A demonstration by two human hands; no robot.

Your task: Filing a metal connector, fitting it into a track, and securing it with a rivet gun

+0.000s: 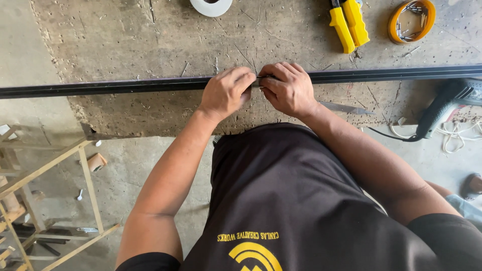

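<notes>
A long black metal strip [125, 86] lies across a worn workbench [125, 45] from left to right. My left hand [226, 92] and my right hand [287, 88] meet at its middle, fingers curled over the strip. Between the fingertips a small grey piece [257, 82] shows against the strip; what it is I cannot tell. Both hands press on the strip there.
Yellow-handled pliers [348, 22] and an orange tray of screws [411, 20] lie at the back right. A white roll [211, 6] sits at the top edge. A power tool [444, 104] with its cord rests at the right. A wooden frame [55, 200] stands lower left.
</notes>
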